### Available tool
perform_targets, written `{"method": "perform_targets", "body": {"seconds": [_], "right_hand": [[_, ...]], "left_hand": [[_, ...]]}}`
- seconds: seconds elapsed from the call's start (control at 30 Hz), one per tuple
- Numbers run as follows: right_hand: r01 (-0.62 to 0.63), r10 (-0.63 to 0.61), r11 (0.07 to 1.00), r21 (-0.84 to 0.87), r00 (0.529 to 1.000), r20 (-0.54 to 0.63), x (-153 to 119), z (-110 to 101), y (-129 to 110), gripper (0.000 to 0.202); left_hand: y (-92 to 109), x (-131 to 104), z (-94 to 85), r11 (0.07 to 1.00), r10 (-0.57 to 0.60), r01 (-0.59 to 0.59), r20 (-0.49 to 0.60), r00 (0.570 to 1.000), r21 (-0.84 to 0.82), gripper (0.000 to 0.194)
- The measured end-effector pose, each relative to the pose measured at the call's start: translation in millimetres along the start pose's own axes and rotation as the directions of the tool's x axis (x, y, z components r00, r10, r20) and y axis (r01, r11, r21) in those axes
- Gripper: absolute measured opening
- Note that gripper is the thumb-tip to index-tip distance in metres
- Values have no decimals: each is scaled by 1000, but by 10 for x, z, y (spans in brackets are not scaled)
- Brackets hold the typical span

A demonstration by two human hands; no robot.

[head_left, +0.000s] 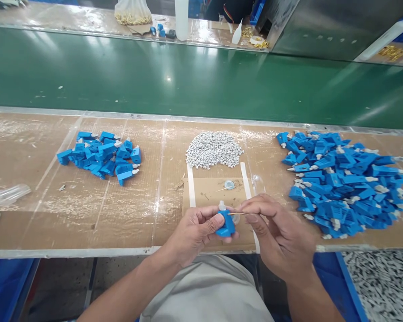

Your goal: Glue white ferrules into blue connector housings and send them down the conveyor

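My left hand (199, 230) grips a blue plastic part (225, 226) with a white nozzle-like tip pointing away from me. Between the thumb and fingers of my right hand (278, 232) is a thin wooden stick (237, 213), its point touching or nearly touching the side of the blue part. Just ahead of both hands lies a cardboard sheet (204, 192) held by white tape strips, with a small clear round dish (229, 184) and another thin stick on it. Beyond it spreads a heap of small grey-white pieces (215, 150).
A large pile of blue parts (342, 179) lies to the right, a smaller pile (102, 154) to the left. Clear plastic (10, 195) rests at far left. A green conveyor belt (188, 80) runs behind the table edge. Below right stands a blue bin (351, 286) of grey pieces.
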State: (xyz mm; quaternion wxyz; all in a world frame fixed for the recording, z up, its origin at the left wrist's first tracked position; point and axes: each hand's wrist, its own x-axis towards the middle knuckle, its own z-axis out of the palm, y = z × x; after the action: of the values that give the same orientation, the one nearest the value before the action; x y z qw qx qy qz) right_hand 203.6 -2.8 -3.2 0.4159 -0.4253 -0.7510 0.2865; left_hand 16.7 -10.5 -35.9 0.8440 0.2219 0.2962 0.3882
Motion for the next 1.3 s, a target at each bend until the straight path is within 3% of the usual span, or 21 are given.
{"method": "perform_targets", "body": {"seconds": [0.3,0.6,0.73,0.83,0.93,1.03,1.2,1.3], "right_hand": [[133,-132,988,-79,991,16,-19,23,37,27],[178,-172,977,-115,983,60,-14,43,21,31],[94,-94,993,-72,996,2,-29,-1,46,28],[5,-9,992,-124,999,-36,-69,-41,128,20],[-34,49,981,-188,996,75,-146,-34,245,19],[-57,83,982,-181,987,138,-179,-19,340,25],[-35,52,964,-263,997,57,150,-81,504,22],[22,22,945,-326,991,130,518,-60,650,13]], "left_hand": [[-54,-8,-90,998,31,-32,25,999,62,34],[-59,19,-102,995,65,-67,22,998,81,32],[-15,10,-110,996,64,-64,-3,998,67,35],[37,-23,-180,995,95,-90,-102,990,47,32],[71,-63,-273,995,104,-100,-200,974,27,30],[70,-88,-331,995,100,-99,-213,972,16,30],[55,-102,-377,994,101,-106,-186,977,-18,30],[49,-105,-416,994,98,-107,-189,977,-38,30]]}}
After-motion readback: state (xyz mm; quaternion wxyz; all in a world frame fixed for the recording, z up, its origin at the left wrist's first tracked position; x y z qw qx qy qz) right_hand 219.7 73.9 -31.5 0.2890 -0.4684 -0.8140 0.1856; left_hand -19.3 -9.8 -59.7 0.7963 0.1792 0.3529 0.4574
